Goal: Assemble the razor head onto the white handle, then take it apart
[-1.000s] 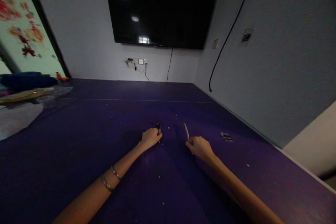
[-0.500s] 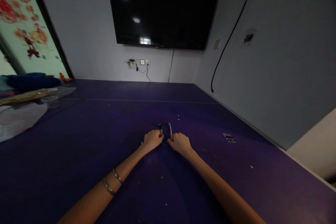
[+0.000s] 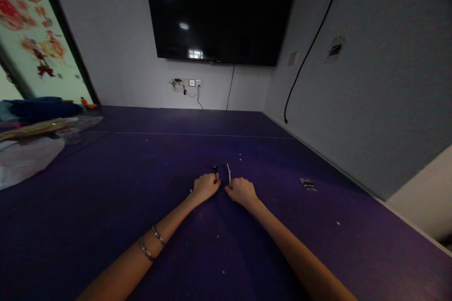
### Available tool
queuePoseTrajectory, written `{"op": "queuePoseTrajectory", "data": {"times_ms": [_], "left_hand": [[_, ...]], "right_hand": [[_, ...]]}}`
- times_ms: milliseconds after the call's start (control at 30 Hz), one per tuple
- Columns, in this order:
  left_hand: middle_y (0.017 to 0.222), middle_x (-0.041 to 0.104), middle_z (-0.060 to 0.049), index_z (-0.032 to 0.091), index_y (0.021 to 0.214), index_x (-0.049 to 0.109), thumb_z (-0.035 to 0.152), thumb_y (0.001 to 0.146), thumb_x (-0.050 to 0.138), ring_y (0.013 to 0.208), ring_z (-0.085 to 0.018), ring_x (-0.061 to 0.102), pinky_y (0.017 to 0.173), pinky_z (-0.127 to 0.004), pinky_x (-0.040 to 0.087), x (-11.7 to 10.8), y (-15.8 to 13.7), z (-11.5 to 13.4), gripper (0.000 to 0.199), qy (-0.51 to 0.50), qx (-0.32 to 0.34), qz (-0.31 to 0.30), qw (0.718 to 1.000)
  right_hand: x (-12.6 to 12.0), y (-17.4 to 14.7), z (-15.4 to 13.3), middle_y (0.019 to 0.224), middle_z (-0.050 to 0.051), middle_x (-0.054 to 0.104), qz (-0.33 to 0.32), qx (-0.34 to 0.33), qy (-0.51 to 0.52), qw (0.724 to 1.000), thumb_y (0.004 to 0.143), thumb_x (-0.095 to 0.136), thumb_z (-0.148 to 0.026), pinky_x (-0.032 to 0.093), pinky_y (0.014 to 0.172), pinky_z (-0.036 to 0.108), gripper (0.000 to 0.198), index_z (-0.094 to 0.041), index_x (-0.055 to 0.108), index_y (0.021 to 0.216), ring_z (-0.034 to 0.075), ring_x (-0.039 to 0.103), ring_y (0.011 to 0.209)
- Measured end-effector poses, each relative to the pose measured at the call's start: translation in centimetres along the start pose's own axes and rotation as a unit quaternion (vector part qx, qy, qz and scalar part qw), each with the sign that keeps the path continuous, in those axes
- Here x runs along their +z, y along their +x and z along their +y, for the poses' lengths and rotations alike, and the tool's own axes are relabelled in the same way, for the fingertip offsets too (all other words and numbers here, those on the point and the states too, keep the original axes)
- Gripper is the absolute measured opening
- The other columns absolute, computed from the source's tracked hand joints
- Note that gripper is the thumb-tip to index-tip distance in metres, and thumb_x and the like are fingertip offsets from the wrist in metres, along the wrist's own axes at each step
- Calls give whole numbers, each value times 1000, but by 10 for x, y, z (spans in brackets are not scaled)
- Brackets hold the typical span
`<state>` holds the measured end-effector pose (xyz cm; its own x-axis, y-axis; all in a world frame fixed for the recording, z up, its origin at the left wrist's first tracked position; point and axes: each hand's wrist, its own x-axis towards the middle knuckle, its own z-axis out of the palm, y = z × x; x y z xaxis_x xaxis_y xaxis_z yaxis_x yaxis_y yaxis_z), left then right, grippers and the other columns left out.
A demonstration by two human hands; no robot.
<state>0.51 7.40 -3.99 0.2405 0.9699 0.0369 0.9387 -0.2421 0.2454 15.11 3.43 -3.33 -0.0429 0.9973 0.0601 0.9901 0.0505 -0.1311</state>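
Observation:
My left hand [image 3: 205, 187] is closed on a small dark piece [image 3: 216, 169] with a greenish tip and a pale edge. Its exact kind is too small to tell, and its lower part is hidden by my fingers. Just to the right, my right hand [image 3: 242, 191] pinches a thin, pale, slightly curved strip [image 3: 229, 174] that points away from me. A narrow gap separates the two pieces. Both hands are low over the purple surface [image 3: 197, 254], in the middle of the view. I cannot tell whether they rest on it.
A small clear packet with dark strips [image 3: 308, 185] lies to the right. Bags and dark blue cloth [image 3: 44, 109] are piled at the far left. Beyond the surface, a television [image 3: 222, 14] hangs above wall sockets [image 3: 191, 83]. A black cable [image 3: 310, 47] dangles down the right wall.
Almost nothing differs. Both hands keep their hold on the two pieces, and the view has shifted very slightly.

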Motion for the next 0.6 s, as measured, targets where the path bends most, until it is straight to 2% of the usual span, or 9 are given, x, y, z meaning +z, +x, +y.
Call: {"op": "queuePoseTrajectory", "data": {"times_ms": [267,433,600], "left_hand": [[92,69,-9,21,90,64,42,84,42,89,-26,64,72,-34,46,1,1,-2,31,-5,3,5,1000],[88,69,-8,21,84,64,46,84,42,86,-26,64,69,-32,45,4,2,-3,34,-18,4,12,1000],[86,68,-6,21,86,61,52,86,38,82,-24,64,66,-29,44,0,9,-12,39,-44,-10,39,998]], "right_hand": [[-1,0,0,91,16,68,1,-1,1,1000,83,41,-38,48,71,34,37,-14,68,91,27,66,84],[-1,1,2,86,14,69,5,10,13,1000,83,41,-45,47,68,32,41,-15,69,86,26,66,81],[-16,3,30,82,10,68,33,37,53,997,83,40,-48,45,67,31,42,-18,68,81,24,65,79]]}}
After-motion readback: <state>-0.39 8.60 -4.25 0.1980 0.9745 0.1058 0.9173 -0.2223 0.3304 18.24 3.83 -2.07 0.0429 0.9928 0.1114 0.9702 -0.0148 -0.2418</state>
